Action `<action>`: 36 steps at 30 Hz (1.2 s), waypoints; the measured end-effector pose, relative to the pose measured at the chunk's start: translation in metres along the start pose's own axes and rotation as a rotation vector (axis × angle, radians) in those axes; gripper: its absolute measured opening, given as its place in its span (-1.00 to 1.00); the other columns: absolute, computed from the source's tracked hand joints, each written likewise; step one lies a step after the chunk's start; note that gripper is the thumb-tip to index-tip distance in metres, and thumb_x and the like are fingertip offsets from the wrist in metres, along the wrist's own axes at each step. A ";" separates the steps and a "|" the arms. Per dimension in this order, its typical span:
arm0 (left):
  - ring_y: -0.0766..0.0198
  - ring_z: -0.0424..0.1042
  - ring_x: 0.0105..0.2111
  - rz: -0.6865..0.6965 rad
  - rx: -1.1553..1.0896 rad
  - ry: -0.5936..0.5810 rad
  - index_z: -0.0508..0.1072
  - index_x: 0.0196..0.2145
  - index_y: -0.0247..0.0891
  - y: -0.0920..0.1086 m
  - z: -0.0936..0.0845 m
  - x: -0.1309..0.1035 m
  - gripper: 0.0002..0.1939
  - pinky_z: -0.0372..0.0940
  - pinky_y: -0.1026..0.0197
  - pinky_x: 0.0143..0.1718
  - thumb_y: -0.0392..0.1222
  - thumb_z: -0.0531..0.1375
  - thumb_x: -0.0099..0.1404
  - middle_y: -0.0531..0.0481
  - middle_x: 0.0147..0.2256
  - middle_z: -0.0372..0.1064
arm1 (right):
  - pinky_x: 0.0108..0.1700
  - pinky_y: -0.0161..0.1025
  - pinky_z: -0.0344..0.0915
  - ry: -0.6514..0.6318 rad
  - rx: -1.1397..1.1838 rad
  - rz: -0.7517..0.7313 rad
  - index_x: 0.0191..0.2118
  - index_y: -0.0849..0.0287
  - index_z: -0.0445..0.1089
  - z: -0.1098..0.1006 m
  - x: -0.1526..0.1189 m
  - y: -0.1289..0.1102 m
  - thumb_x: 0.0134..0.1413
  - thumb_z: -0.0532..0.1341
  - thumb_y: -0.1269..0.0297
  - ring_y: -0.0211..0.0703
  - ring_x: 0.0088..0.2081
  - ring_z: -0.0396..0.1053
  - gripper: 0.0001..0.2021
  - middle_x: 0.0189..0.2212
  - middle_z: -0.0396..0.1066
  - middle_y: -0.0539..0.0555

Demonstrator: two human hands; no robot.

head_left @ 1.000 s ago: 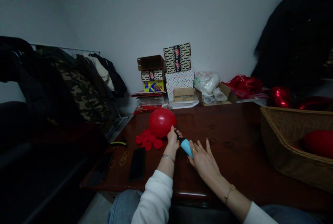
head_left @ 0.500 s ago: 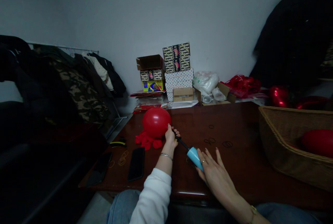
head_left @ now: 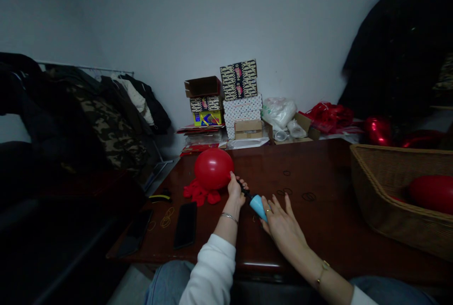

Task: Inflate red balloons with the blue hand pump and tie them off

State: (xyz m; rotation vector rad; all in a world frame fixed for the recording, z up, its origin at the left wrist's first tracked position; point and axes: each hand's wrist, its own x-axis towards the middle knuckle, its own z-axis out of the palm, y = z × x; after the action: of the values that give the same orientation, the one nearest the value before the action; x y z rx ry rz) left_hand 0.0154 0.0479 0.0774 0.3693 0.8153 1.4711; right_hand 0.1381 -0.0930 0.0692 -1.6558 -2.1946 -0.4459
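A round, inflated red balloon (head_left: 213,169) sits at the nozzle end of a hand balloon pump (head_left: 259,207) with a light blue barrel and black shaft. My left hand (head_left: 236,187) is closed around the pump's black front end, where the balloon's neck meets it; the neck itself is hidden by the fingers. Against the blue barrel lies my right hand (head_left: 283,224), its thumb beneath and its fingers stretched along the top, holding the pump between thumb and palm. Limp red balloons (head_left: 198,192) lie in a pile under the inflated one.
A wicker basket (head_left: 371,191) holding a red balloon (head_left: 433,193) stands at right. Black bands (head_left: 308,196), yellowish rubber bands (head_left: 167,218), a black phone (head_left: 185,224) and a yellow-and-black tool (head_left: 161,197) lie on the brown table (head_left: 318,163). Stacked boxes (head_left: 242,111) stand behind.
My right hand has pushed the blue barrel forward and left toward my left hand, so less of the black shaft shows. My left hand stays at the balloon's neck.
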 end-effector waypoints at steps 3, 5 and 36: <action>0.46 0.06 -0.72 -0.010 0.022 -0.001 0.14 -0.49 -0.23 -0.002 0.002 -0.003 -0.59 -0.01 0.42 -0.72 0.17 0.06 0.25 0.16 -0.65 0.03 | 0.26 0.24 -0.31 -0.005 0.002 0.012 0.17 0.41 0.16 0.001 0.013 -0.005 0.13 0.07 0.33 0.13 0.14 0.20 -0.51 0.03 0.34 0.35; 0.45 0.08 -0.72 -0.009 0.031 0.007 0.14 -0.49 -0.23 -0.002 0.002 -0.004 -0.59 0.02 0.41 -0.71 0.16 0.07 0.25 0.15 -0.66 0.04 | 0.26 0.23 -0.33 0.004 0.004 0.019 0.16 0.39 0.17 0.004 0.017 -0.007 0.12 0.09 0.32 0.12 0.13 0.21 -0.52 0.03 0.34 0.34; 0.46 0.06 -0.72 0.016 0.063 0.021 0.14 -0.47 -0.23 -0.001 -0.001 0.004 -0.66 -0.03 0.41 -0.71 0.06 0.08 0.29 0.17 -0.65 0.03 | 0.26 0.25 -0.28 0.064 0.010 -0.024 0.17 0.40 0.15 0.011 -0.020 0.015 0.16 0.01 0.28 0.13 0.15 0.18 -0.51 0.05 0.33 0.32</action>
State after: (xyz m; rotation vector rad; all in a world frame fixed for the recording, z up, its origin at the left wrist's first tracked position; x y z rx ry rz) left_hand 0.0149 0.0518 0.0751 0.4087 0.8789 1.4694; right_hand 0.1570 -0.1009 0.0504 -1.5892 -2.1686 -0.4868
